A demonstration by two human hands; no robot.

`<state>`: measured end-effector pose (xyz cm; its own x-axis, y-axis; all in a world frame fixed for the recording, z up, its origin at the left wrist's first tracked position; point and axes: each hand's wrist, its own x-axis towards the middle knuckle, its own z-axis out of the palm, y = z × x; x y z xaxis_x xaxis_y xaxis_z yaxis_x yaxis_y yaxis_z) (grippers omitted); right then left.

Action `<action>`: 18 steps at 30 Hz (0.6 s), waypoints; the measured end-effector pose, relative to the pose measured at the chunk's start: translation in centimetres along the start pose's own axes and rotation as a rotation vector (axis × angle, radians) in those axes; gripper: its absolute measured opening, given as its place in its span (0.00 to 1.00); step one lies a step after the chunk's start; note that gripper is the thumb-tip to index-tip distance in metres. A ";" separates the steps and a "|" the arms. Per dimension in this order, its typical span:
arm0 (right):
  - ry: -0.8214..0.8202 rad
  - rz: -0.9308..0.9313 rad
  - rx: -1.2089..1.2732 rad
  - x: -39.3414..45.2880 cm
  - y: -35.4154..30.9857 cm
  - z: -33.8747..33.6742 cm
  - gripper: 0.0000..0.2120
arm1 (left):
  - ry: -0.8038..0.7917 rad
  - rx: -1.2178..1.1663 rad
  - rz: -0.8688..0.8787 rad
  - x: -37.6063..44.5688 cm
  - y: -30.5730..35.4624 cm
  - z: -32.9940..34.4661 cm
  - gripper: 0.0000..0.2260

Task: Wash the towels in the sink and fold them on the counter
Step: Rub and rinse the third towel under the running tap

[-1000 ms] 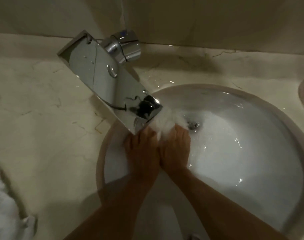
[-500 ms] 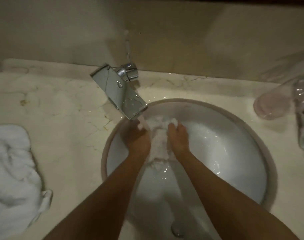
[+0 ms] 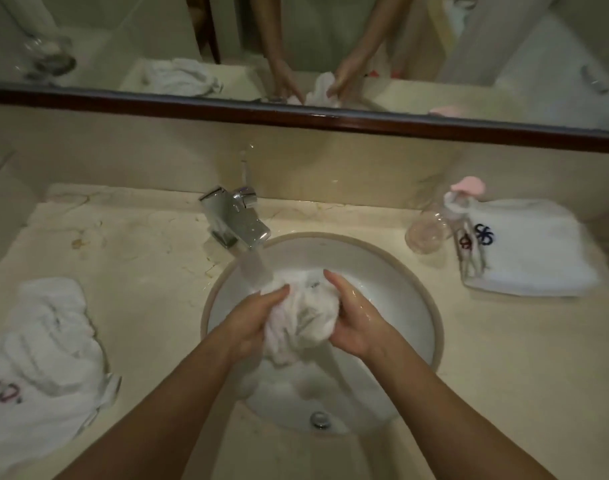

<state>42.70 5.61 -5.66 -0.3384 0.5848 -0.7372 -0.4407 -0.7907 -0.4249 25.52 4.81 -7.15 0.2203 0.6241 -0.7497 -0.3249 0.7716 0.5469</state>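
Both hands over the round sink (image 3: 431, 327) — left hand (image 3: 253, 327) and right hand (image 3: 356, 323) curled tight on a bunched white towel (image 3: 303, 317), under the faucet (image 3: 235, 220) stream.

Wet towel (image 3: 301, 317) now lifted, bunched (both hands).

Between the hands, the wet towel (image 3: 305, 318) is soft white cloth. Beyond them the faucet (image 3: 239, 220) is glossy metal. The sink (image 3: 400, 289) around them looks smooth and glazed.
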 end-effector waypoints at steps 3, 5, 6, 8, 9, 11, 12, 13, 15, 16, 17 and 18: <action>-0.106 -0.098 0.066 -2.7 0.0 1.8 0.31 | -0.159 -0.254 0.051 -1.4 0.7 0.8 0.24; -0.103 -0.188 0.077 -4.3 -0.4 3.0 0.29 | -0.260 -0.100 0.093 -2.7 1.0 1.3 0.25; -0.085 -0.244 0.030 -5.2 -0.8 3.7 0.27 | -0.308 0.034 0.138 -3.3 0.9 1.5 0.26; -0.033 -0.354 -0.161 -6.9 -1.7 5.1 0.24 | -0.398 0.183 0.191 -4.7 0.8 1.3 0.30; -0.021 -0.389 -0.271 -7.7 -2.2 5.7 0.23 | -0.421 0.206 0.211 -5.3 0.9 1.3 0.31; 0.016 -0.409 -0.444 -9.0 -3.5 5.9 0.18 | -0.325 0.407 0.318 -6.3 1.4 1.9 0.26; 0.023 -0.395 -0.546 -9.7 -4.0 5.8 0.14 | -0.201 0.606 0.410 -6.6 1.8 2.4 0.22; 0.057 -0.379 -0.697 -10.5 -4.3 5.8 0.09 | -0.056 0.833 0.508 -6.8 2.3 3.0 0.19; 0.214 -0.325 -1.105 -11.4 -4.7 5.9 0.05 | 0.073 1.212 0.631 -7.5 3.2 4.2 0.16; 0.316 -0.301 -1.344 -11.6 -4.8 6.0 0.07 | 0.032 1.326 0.653 -7.9 3.8 4.7 0.15; 0.414 -0.281 -1.596 -11.7 -4.7 6.2 0.10 | -0.030 1.400 0.660 -8.5 4.5 5.1 0.13; 0.518 -0.276 -1.820 -11.6 -4.5 6.3 0.15 | -0.077 1.459 0.654 -8.9 5.2 5.4 0.12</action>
<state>43.39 3.57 8.07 -0.0248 0.8779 -0.4782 0.9638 -0.1061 -0.2447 26.80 3.88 4.39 0.4609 0.8488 -0.2592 0.7285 -0.1951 0.6567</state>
